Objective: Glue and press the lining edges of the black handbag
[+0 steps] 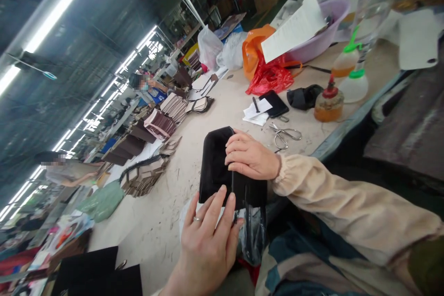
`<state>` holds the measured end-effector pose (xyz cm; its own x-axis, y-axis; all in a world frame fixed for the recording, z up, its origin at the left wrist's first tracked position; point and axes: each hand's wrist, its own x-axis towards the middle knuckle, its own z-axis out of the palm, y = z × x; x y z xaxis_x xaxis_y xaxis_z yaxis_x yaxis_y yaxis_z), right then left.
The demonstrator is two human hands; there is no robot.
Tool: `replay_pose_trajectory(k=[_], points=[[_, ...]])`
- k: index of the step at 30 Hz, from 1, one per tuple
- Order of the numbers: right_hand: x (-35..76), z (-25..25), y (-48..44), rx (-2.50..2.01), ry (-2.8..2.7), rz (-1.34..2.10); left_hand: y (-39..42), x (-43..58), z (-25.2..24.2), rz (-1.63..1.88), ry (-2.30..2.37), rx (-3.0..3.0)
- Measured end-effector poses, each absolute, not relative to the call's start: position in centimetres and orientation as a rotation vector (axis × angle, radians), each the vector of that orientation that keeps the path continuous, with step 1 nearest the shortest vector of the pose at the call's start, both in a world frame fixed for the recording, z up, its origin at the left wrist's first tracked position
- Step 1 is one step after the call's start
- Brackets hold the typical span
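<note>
- From my seat I see the right hand (255, 157) laid over the black piece (215, 157), its fingers bent across a raised edge; the thumb is hidden, so I cannot tell whether it pinches or only presses.
- The left hand (208, 240) is open, fingers spread, with fingertips at the near edge of the black piece, which sits between the 2 hands and partly under the right fingers.
- My main worry is slipping: if the left fingertips only rest there, a tug from the right hand could skew that edge or leave a crease.
- Crumpled clear plastic (255, 236) hangs just beside the left thumb. I judge it could snag or ride along if the black piece were dragged.
- The ring (197, 218) on the left hand might scuff the dark surface, should that hand slide flat.
- Scissors (283, 131) lie near the right wrist, on its far side. A wide swing of the loose sleeve (333, 199) could hook their handles.
- Farther out past the right wrist, a red-capped bottle (329, 101) holds amber liquid (326, 114). A knock from the right forearm could spill it across the table (149, 222) and stain the black piece.
</note>
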<state>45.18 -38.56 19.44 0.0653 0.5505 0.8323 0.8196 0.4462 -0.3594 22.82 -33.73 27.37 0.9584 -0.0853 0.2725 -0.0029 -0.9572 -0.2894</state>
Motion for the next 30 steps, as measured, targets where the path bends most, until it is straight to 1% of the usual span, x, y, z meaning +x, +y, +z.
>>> replay_pose_trajectory(k=[10, 20, 30], points=[[45.8, 19.5, -39.0, -1.232, -1.606, -0.324, -33.5, 25.7, 27.6, -0.380, 0.084, -2.766], [46.0, 19.5, -39.4, -1.216, -1.612, -0.320, -34.2, 24.3, 27.7, -0.444, 0.158, -2.760], [46.0, 19.5, -39.4, -1.216, -1.612, -0.350, -34.2, 26.5, 27.6, -0.457, 0.089, -2.762]])
